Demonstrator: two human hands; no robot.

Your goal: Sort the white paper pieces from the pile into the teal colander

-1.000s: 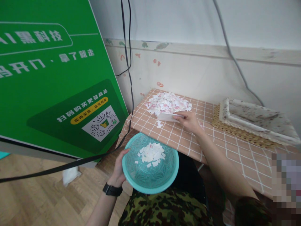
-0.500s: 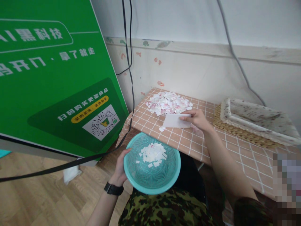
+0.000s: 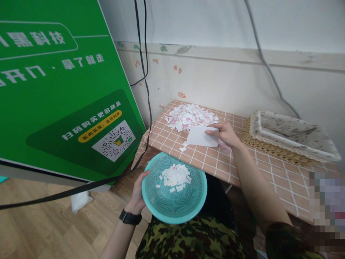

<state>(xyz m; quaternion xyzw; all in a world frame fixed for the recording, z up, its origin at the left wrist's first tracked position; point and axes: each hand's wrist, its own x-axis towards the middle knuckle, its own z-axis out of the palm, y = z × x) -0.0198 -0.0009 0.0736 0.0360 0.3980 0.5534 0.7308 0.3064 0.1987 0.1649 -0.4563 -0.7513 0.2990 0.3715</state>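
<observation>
My left hand [image 3: 140, 192] grips the left rim of a round turquoise plastic colander [image 3: 172, 212], held just below the table's front edge. Inside the colander lies a heap of small white paper scraps [image 3: 175, 176]. Over the tabletop, my right hand [image 3: 225, 135] pinches a flat white card [image 3: 201, 137] by its right end, the card tilted on its edge. A few loose scraps [image 3: 183, 147] touch or lie beside the card's lower left corner. Just behind it spreads a larger pile of white and pinkish paper scraps [image 3: 191, 115]. Some pinkish paper shows beneath my right hand.
A checked brown cloth covers the table [image 3: 280, 190]. A cloth-lined wicker basket [image 3: 283, 153] stands at its right. To the left rises a green cabinet [image 3: 67, 108], with a black cable [image 3: 148, 118] hanging before it. A white bag [image 3: 80, 201] lies on the floor.
The card has tipped so more of its face shows, and the loose scraps by its corner have shifted slightly toward the front edge. The colander stays in my left hand.
</observation>
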